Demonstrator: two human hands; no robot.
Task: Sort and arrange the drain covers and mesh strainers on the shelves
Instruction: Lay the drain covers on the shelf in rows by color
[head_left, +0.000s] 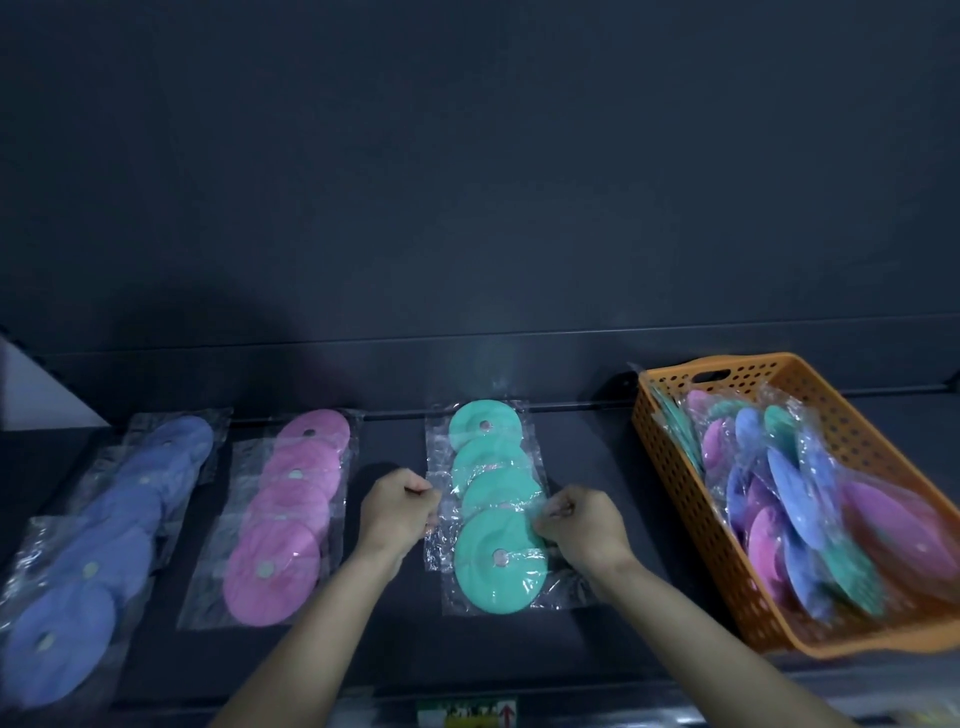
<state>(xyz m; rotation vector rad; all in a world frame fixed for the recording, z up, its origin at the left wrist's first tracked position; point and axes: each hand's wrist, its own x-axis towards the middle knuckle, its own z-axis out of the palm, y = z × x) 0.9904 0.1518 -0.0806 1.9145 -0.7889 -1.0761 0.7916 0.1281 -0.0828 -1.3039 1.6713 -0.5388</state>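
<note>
Your left hand (397, 506) and right hand (576, 522) each pinch a side edge of the clear plastic sleeve around the nearest round teal drain cover (496, 558), fingers curled tight. It lies on the dark shelf (597, 644), frontmost in the teal row; keep tension even, square it with its neighbours, and overlap it like the pink row (291, 512) before reaching for the orange perforated basket (675, 467).

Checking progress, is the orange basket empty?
No, the basket holds a pile of wrapped blue, pink and teal covers.
</note>
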